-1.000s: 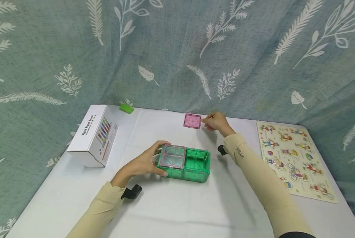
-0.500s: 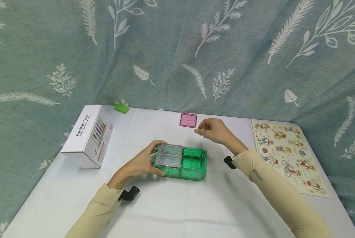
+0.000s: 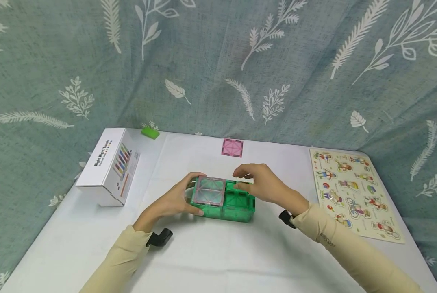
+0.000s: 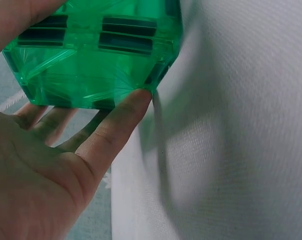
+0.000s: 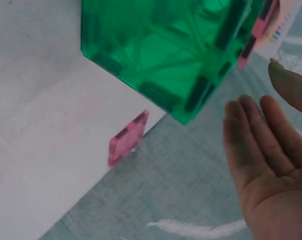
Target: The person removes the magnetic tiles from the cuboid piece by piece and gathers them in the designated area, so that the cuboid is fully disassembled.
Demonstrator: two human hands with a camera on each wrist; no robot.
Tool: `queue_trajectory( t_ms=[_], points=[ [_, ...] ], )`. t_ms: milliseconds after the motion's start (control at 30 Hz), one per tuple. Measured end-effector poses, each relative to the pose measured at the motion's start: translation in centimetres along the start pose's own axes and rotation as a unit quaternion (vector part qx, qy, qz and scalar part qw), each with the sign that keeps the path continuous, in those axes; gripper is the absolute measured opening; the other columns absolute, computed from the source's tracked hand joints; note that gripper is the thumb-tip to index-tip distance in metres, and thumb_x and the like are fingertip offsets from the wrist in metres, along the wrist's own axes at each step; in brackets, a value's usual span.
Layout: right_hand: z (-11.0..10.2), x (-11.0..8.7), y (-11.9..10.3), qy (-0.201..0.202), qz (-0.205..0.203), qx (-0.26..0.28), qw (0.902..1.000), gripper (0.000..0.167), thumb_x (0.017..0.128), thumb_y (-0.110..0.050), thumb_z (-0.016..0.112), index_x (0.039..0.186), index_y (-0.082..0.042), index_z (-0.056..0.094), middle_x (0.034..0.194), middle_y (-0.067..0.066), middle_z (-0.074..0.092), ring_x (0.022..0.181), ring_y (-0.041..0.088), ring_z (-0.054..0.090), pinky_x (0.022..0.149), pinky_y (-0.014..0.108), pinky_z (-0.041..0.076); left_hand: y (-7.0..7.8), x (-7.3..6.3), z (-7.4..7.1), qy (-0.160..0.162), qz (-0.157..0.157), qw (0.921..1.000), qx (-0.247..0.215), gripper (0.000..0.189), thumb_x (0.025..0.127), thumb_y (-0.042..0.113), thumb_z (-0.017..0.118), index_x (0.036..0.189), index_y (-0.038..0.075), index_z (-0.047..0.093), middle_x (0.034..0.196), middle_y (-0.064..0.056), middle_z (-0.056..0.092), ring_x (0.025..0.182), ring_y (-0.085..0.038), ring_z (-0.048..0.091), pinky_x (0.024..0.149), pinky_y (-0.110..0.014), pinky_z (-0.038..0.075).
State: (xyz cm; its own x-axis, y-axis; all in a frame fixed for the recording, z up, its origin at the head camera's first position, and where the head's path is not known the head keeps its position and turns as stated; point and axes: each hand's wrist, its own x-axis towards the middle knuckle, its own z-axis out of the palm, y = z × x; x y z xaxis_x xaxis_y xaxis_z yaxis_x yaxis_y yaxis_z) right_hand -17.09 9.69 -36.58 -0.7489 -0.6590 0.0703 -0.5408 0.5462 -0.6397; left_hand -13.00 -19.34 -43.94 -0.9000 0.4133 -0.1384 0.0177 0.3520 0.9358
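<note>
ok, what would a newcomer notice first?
Probably the see-through green box on the white table, its left half topped by a pink tile and gripped by the left hand. Next, the right hand at its uncovered right half. Behind, a second pink tile lies near the leafy curtain.

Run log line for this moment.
left hand grips translucent green plastic box; right hand empty near box's open right half; pink plastic square tile covers left half; second pink tile lies beyond box

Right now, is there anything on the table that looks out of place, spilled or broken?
Nothing looks spilled or broken. Slightly odd: the green box has a pink tile over its left part only, while another pink tile lies apart, near the back edge of the table.
</note>
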Motion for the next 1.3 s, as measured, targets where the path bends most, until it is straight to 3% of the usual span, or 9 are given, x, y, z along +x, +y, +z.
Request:
queue_trajectory(
  t_ms=[133, 233, 567, 867, 1033, 1300],
  points=[
    [0.9, -0.4, -0.4, -0.004, -0.07, -0.049, 0.9964, 0.035, 0.089, -0.015, 0.077, 0.122, -0.007, 0.068, 0.121, 0.007, 0.072, 0.116, 0.025, 0.068, 0.099, 0.04, 0.055, 0.1, 0.1, 0.0, -0.003, 0.005, 1.0, -0.006, 0.105, 0.066, 0.008, 0.093, 0.151, 0.021, 0.031, 0.157, -0.015, 0.038, 0.151, -0.045, 0.026, 0.106, -0.058, 0.048],
    [1.6, -0.5, -0.7, -0.013, -0.098, -0.065, 0.993, 0.037, 0.09, -0.016, 0.076, 0.124, -0.007, 0.066, 0.123, 0.004, 0.071, 0.118, 0.023, 0.067, 0.099, 0.039, 0.056, 0.1, 0.0, -0.1, -0.005, 0.007, 0.9999, -0.008, 0.105, 0.067, 0.009, 0.093, 0.151, 0.019, 0.031, 0.157, -0.016, 0.037, 0.151, -0.046, 0.025, 0.106, -0.059, 0.047],
    [2.2, -1.4, -0.3, -0.002, -0.092, -0.084, 0.9922, 0.036, 0.09, -0.016, 0.076, 0.123, -0.006, 0.067, 0.122, 0.007, 0.071, 0.116, 0.022, 0.068, 0.098, 0.038, 0.056, -0.1, 0.0, 0.1, -0.003, 0.002, 1.0, -0.006, 0.106, 0.068, 0.011, 0.092, 0.152, 0.02, 0.03, 0.159, -0.016, 0.035, 0.153, -0.046, 0.022, 0.108, -0.062, 0.044],
    [2.4, -3.7, 0.8, 0.075, 0.049, -0.091, 0.9918, 0.038, 0.09, -0.021, 0.077, 0.123, -0.006, 0.067, 0.127, 0.011, 0.069, 0.12, 0.029, 0.066, 0.1, 0.049, 0.054, 0.0, -0.1, 0.1, 0.004, 0.004, 1.0, -0.002, 0.105, 0.067, 0.008, 0.092, 0.151, 0.02, 0.031, 0.158, -0.015, 0.037, 0.152, -0.046, 0.024, 0.106, -0.06, 0.046],
    [3.0, -4.5, 1.4, 0.111, 0.076, -0.054, 0.9894, 0.041, 0.091, -0.022, 0.075, 0.127, -0.004, 0.065, 0.125, 0.013, 0.07, 0.115, 0.032, 0.068, 0.095, 0.049, 0.056, 0.1, -0.1, 0.0, 0.005, 0.003, 1.0, -0.001, 0.105, 0.067, 0.009, 0.092, 0.151, 0.02, 0.031, 0.16, -0.014, 0.034, 0.152, -0.047, 0.023, 0.106, -0.063, 0.045],
    [3.8, -4.5, 1.8, 0.1, 0.171, 0.055, 0.9787, 0.053, 0.094, -0.028, 0.072, 0.136, 0.0, 0.057, 0.131, 0.023, 0.065, 0.117, 0.039, 0.068, 0.093, 0.047, 0.059, 0.2, -0.1, 0.2, 0.005, 0.003, 1.0, 0.007, 0.105, 0.068, 0.011, 0.093, 0.152, 0.021, 0.03, 0.162, -0.013, 0.031, 0.152, -0.048, 0.022, 0.107, -0.065, 0.043]
  ],
)
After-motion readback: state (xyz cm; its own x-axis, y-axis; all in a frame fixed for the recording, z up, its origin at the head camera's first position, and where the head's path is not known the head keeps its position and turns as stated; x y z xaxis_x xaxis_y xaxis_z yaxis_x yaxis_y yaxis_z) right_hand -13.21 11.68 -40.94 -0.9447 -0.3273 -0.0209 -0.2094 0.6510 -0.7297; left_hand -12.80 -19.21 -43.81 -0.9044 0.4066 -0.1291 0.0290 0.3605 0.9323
